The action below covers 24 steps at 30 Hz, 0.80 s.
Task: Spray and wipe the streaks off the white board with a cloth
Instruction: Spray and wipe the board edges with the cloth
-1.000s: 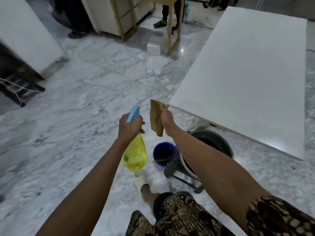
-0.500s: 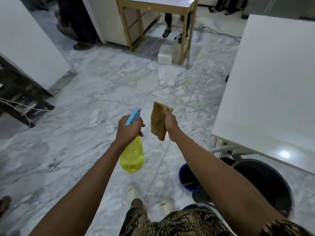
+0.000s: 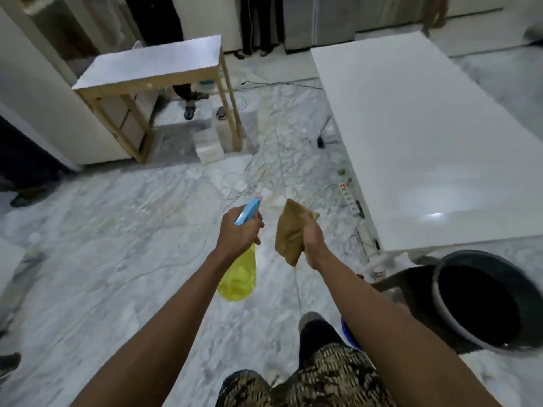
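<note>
A large white board (image 3: 417, 136) lies flat at the right, glossy, with a light glare near its front edge. My left hand (image 3: 238, 233) grips a yellow spray bottle (image 3: 238, 277) by its blue trigger head, nozzle pointing forward. My right hand (image 3: 312, 239) holds a folded brown cloth (image 3: 288, 233) that hangs down. Both hands are out in front of me over the marble floor, left of the board's near corner and not touching it.
A black bucket (image 3: 440, 306) stands at the right under the board's front edge, a blue bowl (image 3: 349, 337) beside my leg. A power strip (image 3: 349, 198) and cables lie along the board's left side. A wooden-legged table (image 3: 152, 69) stands ahead left, with people's feet behind it.
The view has swung left and up as I step along the floor; the board now sits farther right and the bucket lower right. Both hands keep their holds.
</note>
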Available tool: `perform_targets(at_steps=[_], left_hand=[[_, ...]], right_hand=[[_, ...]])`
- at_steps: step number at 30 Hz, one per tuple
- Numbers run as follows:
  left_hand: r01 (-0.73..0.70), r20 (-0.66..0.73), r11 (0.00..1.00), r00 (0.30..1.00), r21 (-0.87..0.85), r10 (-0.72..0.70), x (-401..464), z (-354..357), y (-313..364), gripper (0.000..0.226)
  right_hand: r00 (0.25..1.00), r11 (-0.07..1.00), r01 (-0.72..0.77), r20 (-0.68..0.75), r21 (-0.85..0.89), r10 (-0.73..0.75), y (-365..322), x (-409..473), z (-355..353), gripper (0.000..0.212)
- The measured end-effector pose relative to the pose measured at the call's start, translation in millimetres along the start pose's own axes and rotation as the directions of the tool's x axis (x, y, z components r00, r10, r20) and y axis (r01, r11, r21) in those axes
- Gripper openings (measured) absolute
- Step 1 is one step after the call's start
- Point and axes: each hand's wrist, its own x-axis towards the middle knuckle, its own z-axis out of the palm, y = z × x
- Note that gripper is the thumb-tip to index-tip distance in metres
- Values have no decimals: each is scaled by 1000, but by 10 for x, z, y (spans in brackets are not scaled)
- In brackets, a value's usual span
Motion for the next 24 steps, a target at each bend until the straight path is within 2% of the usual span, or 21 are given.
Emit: perform_targets(at_steps=[2, 4, 5, 7, 9, 10, 13, 16, 19, 21, 24], left_hand=[[-46, 68, 999, 997, -23, 48, 288, 114, 74, 19], [-94, 122, 995, 988, -37, 98, 490, 250, 150, 8], [-109, 157, 994, 981, -29, 112, 594, 348, 178, 11], [-155, 240, 988, 959, -9, 153, 865, 603, 210, 14], [-185, 299, 982, 936, -40, 188, 1095, 819, 247, 10], [-205, 321, 977, 923, -62, 214, 1273, 978, 308, 8], [-255, 352, 966, 901, -48, 255, 1681, 1398, 429, 25], [-302, 357, 953, 889, -17, 288, 2000, 1775, 559, 18], [-255, 353, 966, 908, 38, 226, 2396, 2145, 744, 29], [-247, 398, 964, 898, 94, 191, 2572, 2340, 836, 41], [-302, 516, 946, 832, 116, 202, 2838, 2764, 1133, 43]], right_hand=[[996, 998, 57, -77, 41, -54, -123, 164, -150, 74], [990, 995, 71, -128, 73, -61, -217, 317, -320, 82], [984, 994, 65, -171, 93, -48, -231, 411, -418, 79], [968, 991, 60, -249, 123, -28, -329, 517, -583, 57], [953, 990, 62, -303, 126, -21, -399, 646, -730, 43], [939, 990, 65, -343, 125, -19, -514, 731, -830, 39], [905, 987, 62, -426, 146, 6, -720, 1110, -1200, 38], [891, 982, 30, -450, 185, 58, -912, 1399, -1551, 45], [887, 960, 87, -460, 265, 47, -1073, 1636, -1837, 49], [883, 947, 109, -466, 302, 47, -1133, 1615, -1928, 39], [880, 925, 165, -476, 342, 19, -1257, 1583, -2177, 27]])
